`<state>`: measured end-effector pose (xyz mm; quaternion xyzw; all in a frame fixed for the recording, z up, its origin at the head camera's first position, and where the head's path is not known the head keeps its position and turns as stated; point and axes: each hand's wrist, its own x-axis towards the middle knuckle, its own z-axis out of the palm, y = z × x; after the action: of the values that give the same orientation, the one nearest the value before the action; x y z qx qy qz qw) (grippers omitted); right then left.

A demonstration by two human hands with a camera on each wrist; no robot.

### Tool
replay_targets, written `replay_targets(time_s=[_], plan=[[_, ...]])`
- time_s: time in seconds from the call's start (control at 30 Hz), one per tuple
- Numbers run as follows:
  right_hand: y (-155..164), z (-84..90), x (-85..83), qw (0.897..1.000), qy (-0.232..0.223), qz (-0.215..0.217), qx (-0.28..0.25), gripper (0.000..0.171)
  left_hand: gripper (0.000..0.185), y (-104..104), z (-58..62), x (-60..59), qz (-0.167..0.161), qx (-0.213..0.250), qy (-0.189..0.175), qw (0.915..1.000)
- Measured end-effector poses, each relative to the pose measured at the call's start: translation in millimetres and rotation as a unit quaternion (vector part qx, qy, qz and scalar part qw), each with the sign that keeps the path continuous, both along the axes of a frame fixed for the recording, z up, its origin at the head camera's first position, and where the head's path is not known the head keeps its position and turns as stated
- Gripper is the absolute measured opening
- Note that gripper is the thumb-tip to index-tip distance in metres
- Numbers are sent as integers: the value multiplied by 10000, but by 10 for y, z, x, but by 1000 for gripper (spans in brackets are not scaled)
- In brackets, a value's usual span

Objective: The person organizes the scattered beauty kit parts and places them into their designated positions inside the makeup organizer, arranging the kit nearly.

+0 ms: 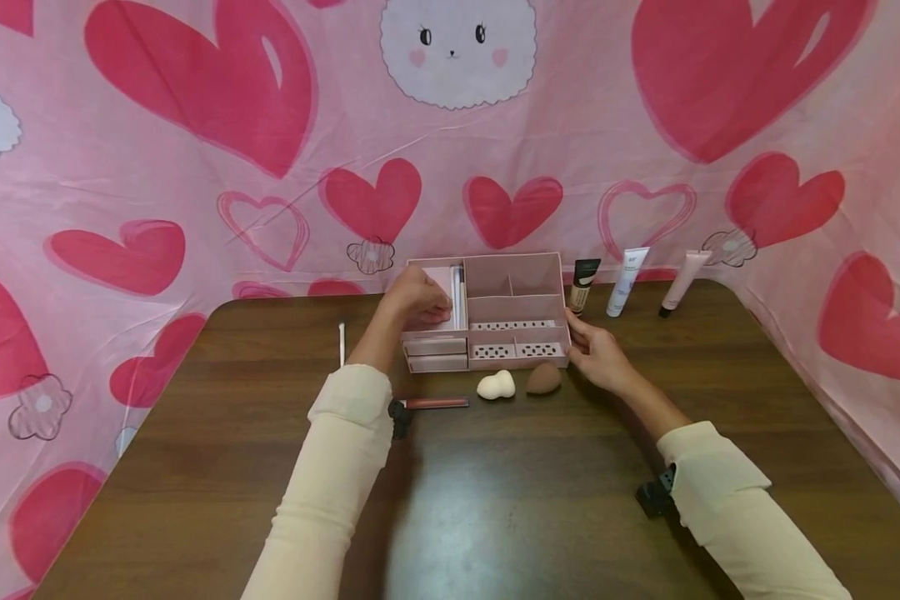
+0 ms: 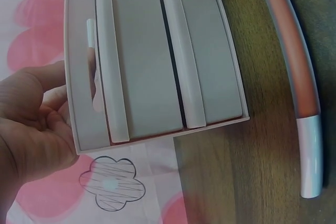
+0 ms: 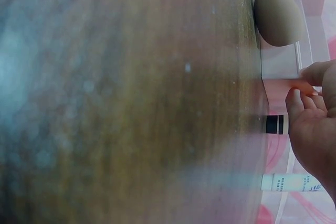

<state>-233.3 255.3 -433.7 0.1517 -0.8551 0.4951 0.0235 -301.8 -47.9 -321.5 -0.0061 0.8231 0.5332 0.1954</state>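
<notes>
A pink makeup organizer (image 1: 516,310) with compartments and two small drawers (image 2: 144,66) stands at the table's back. My left hand (image 1: 422,298) reaches into its upper left compartment, beside upright slim white sticks (image 1: 458,298). In the left wrist view the curled fingers of my left hand (image 2: 37,121) are partly behind the compartment's panel, so anything they hold is hidden. My right hand (image 1: 602,357) rests its fingers against the organizer's right side, with the thumb near the front corner. A brown makeup sponge (image 1: 543,378) and a cream one (image 1: 497,385) lie before the organizer.
Right of the organizer stand a black-capped tube (image 1: 583,285), a white tube (image 1: 627,282) and a pink tube (image 1: 685,283). A coral lip gloss tube (image 1: 437,403) lies in front, and a white cotton-swab-like stick (image 1: 342,343) lies left. A pink heart-patterned cloth (image 1: 495,142) hangs behind.
</notes>
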Motion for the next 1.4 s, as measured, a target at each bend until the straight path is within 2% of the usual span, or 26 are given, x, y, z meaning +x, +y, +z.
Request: replay_targets(time_s=[0.27,0.53,0.9,1.1,1.4], plan=[[-13,20,-10,10000,21,-36,26,64,28,-114,-3,36,120,402,182,9990],[-19,12,6,10000,-52,-54,7,65,28,-308,11,116,118,389,679,9969],[-19,-6,-2,10000,67,-19,28,63,34,-620,-38,246,571,869,772,9916],[-19,10,2,10000,55,-22,29,64,33,-804,-67,299,767,801,939,9894],[-8,13,12,10000,17,-10,-35,65,37,-1122,-157,366,1007,605,852,9894]])
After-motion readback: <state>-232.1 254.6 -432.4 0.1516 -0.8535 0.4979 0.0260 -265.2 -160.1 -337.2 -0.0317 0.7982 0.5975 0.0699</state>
